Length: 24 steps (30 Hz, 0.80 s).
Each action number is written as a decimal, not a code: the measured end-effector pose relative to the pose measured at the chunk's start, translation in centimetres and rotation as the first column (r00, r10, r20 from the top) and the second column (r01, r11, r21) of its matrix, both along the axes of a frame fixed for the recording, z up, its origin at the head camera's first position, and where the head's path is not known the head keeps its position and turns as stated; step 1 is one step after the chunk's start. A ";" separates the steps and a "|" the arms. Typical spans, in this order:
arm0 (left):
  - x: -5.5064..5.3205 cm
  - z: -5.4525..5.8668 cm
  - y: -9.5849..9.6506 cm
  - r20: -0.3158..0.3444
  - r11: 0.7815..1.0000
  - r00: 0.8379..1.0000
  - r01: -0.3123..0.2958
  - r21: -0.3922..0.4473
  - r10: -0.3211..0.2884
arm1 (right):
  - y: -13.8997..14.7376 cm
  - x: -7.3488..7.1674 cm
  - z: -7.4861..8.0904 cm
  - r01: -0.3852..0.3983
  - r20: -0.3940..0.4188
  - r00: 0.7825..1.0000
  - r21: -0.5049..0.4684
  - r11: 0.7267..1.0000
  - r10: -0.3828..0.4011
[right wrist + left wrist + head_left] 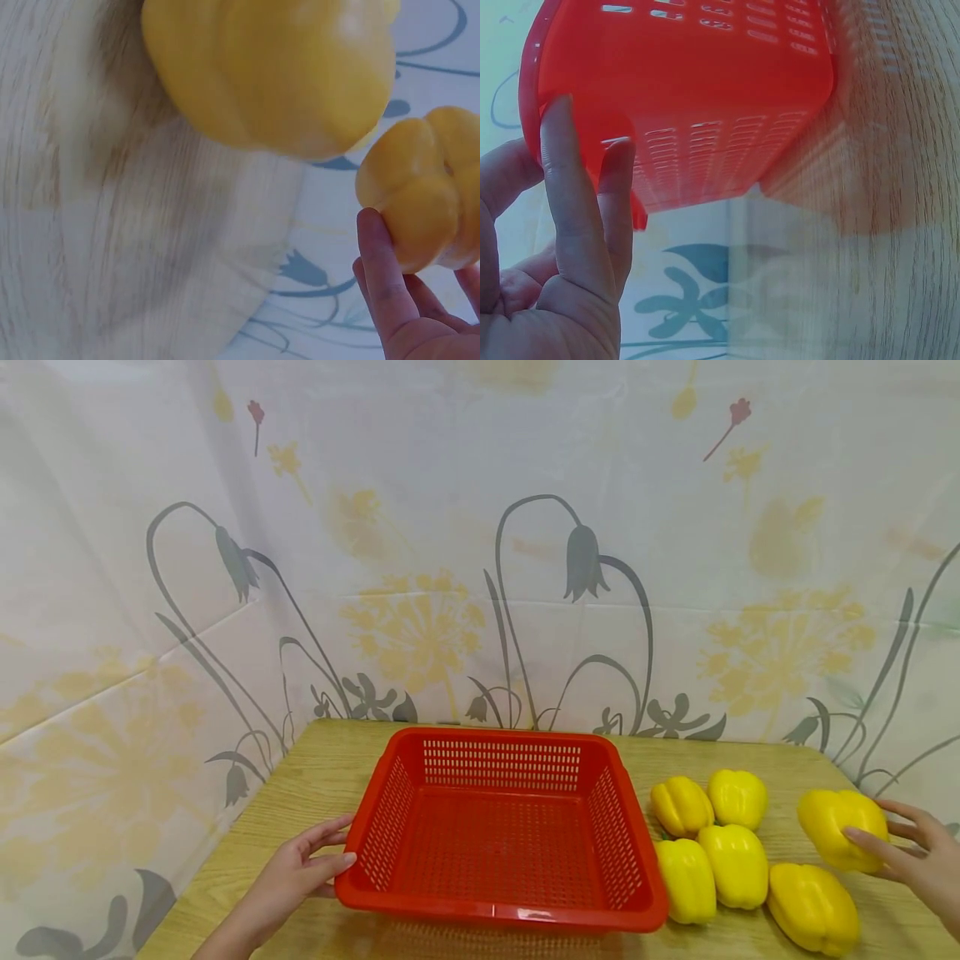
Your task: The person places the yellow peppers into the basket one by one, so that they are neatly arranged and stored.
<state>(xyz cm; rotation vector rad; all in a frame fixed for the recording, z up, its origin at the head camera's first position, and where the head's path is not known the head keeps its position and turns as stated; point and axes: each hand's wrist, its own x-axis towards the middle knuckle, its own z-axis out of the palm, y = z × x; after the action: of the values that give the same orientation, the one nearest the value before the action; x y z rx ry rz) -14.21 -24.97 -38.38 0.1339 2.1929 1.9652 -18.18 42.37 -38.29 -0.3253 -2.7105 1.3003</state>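
A red plastic basket (pixel 495 914) with slotted walls stands on the wooden table, with nothing inside it. At its left rim my left hand (pixel 296 872) pinches the edge, thumb on top; in the left wrist view the fingers (pixel 570 187) lie against the outer wall under the lip. Off to the right, my right hand (pixel 918 852) grips a yellow bell pepper (pixel 840 828) between thumb and fingers. In the right wrist view that held bell pepper (pixel 420 191) is raised off the table.
Several more yellow bell peppers (pixel 733 866) lie grouped on the table, close to the basket's right side. One bell pepper (pixel 812 908) sits nearest the front, below the right hand. A flower-patterned cloth (pixel 465 527) hangs behind the wooden table (pixel 330 768).
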 end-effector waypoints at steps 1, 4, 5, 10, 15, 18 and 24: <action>0.0 0.0 0.0 -0.001 1.000 1.000 0.000 -0.001 0.000 | -0.2 -0.1 0.1 0.002 0.008 1.000 -0.003 1.000 -0.002; 0.0 0.0 0.0 0.003 1.000 1.000 -0.005 -0.007 0.005 | -0.7 -0.2 0.3 -0.012 0.019 1.000 0.002 1.000 0.012; -0.1 0.0 0.0 0.003 1.000 1.000 -0.005 -0.007 0.005 | -0.8 -0.2 0.5 -0.018 0.017 1.000 0.011 1.000 0.018; -0.1 -0.1 0.1 0.004 1.000 1.000 -0.011 -0.006 0.011 | -1.8 -0.2 1.2 -0.064 -0.001 0.998 0.035 0.997 0.064; 0.0 -0.2 0.1 0.007 1.000 1.000 -0.018 -0.005 0.018 | -3.1 -0.1 2.1 -0.126 0.000 0.992 0.025 0.992 0.126; 0.0 -0.2 0.1 0.006 1.000 1.000 -0.019 -0.006 0.019 | -3.8 -0.1 2.4 -0.152 -0.024 0.988 0.039 0.988 0.153; -0.2 -0.1 0.1 0.010 1.000 1.000 -0.025 -0.014 0.025 | -4.8 -0.4 2.7 -0.189 -0.084 0.978 0.041 0.981 0.192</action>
<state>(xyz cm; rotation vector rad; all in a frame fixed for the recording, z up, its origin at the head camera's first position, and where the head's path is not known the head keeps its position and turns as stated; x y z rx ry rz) -14.36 -24.86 -38.49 0.0950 2.2120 1.9588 -18.58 37.57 -35.63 -0.0042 -2.7407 1.2794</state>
